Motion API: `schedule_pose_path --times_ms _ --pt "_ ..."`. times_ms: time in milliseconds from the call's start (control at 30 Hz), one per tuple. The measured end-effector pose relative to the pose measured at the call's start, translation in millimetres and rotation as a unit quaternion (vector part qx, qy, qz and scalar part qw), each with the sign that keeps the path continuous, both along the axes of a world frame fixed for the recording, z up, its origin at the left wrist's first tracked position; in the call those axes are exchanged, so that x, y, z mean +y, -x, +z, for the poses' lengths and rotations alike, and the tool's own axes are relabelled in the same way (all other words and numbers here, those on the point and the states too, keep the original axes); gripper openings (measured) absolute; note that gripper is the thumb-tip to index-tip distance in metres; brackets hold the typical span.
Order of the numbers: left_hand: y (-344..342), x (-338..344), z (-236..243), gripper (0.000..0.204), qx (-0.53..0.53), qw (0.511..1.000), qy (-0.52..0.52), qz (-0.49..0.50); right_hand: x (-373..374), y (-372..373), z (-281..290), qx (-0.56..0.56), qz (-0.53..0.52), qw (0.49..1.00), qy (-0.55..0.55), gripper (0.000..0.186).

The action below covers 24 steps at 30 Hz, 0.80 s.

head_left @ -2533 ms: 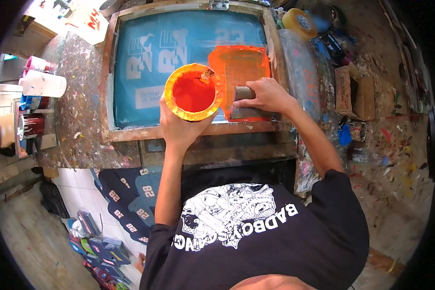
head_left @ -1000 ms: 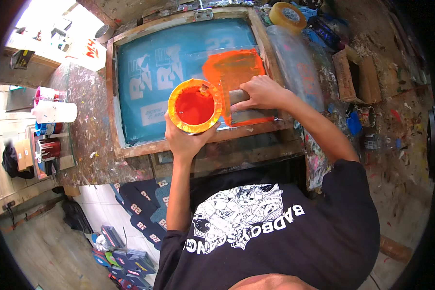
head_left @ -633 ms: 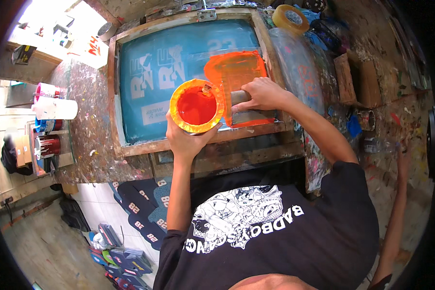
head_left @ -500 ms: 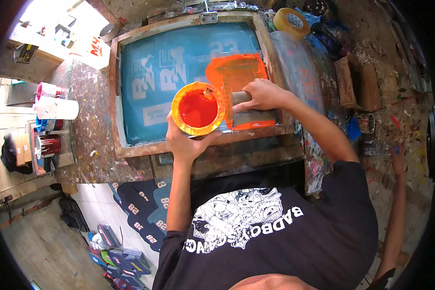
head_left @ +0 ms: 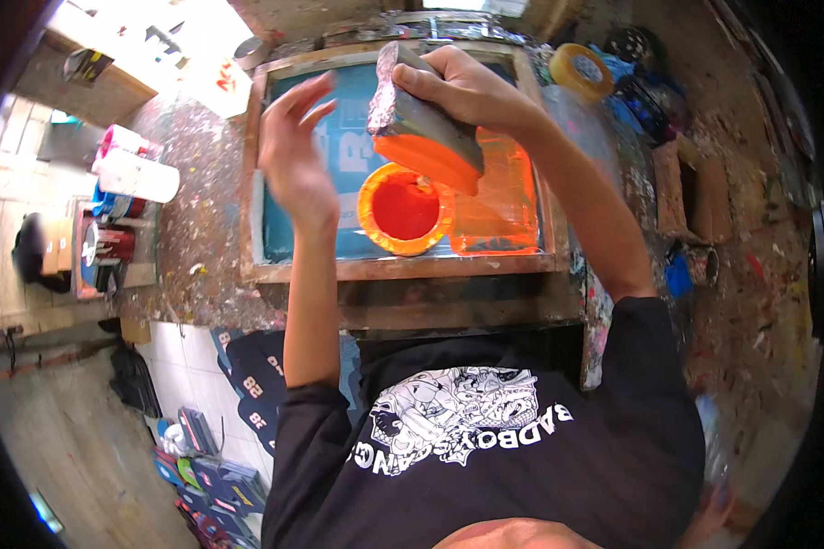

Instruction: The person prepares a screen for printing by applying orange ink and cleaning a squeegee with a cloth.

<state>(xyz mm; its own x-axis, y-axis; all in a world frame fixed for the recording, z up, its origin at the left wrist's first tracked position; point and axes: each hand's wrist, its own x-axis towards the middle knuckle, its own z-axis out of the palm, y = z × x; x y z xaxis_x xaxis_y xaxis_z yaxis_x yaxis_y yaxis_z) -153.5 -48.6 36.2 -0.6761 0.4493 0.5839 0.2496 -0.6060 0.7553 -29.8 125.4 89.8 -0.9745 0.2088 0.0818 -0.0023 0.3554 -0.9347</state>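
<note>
Fingers [head_left: 446,60] of my R hand [head_left: 474,90] are clamped on the squeegee [head_left: 438,123], thumb on the near face, the others over the far side; it's tilted, up off the screen mesh [head_left: 362,87], w/ orange ink along its blade [head_left: 426,160]. L hand [head_left: 298,174] hangs at left, fingers loosely spread & blurred, nothing in them. Just near of the blade is the ink tub [head_left: 371,218], yellow-orange rim, red-orange ink inside; looks to be standing on the mesh by the near rail of the wooden frame [head_left: 357,272], no hand on it. Can't tell if the blade touches its far rim. Right of the tub, an orange ink patch [head_left: 504,206] covers the mesh; to the left, pale stencil shapes [head_left: 350,151]. Tape roll [head_left: 581,71] & cardboard box [head_left: 682,188] farther right.

Risks, imo: blade's loaded, so a blob could drop on the stencil at left if I swing it that way. Nobody's steadying the tub, so a knock from the squeegee could tip it & flood the mesh. Its wt might also strain the mesh. Grip could slip if ink creeps up to my thumb.
</note>
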Motion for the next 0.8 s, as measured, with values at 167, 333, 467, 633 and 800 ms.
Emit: schedule_pose_path --times_ms 167,333,467,633,800 --pt "3 40 47 0.052 -0.105 0.947 0.022 -0.301 -33 36 -11 0.216 0.052 0.974 0.042 0.065" --pt "15 42 31 0.038 -0.154 0.938 0.004 -0.311 -29 10 -14 0.088 -0.13 0.969 -0.192 0.05" --pt "19 21 33 0.033 -0.173 0.947 -0.006 -0.269 -40 -53 -19 0.115 -0.142 0.95 -0.254 0.033" --pt "21 22 35 0.03 -0.15 0.96 0.002 -0.235 -64 -65 -45 0.144 -0.107 0.937 -0.299 0.013" --pt "17 25 28 0.029 -0.142 0.962 0.012 -0.231 -66 -64 -43 0.181 -0.043 0.931 -0.315 0.011"
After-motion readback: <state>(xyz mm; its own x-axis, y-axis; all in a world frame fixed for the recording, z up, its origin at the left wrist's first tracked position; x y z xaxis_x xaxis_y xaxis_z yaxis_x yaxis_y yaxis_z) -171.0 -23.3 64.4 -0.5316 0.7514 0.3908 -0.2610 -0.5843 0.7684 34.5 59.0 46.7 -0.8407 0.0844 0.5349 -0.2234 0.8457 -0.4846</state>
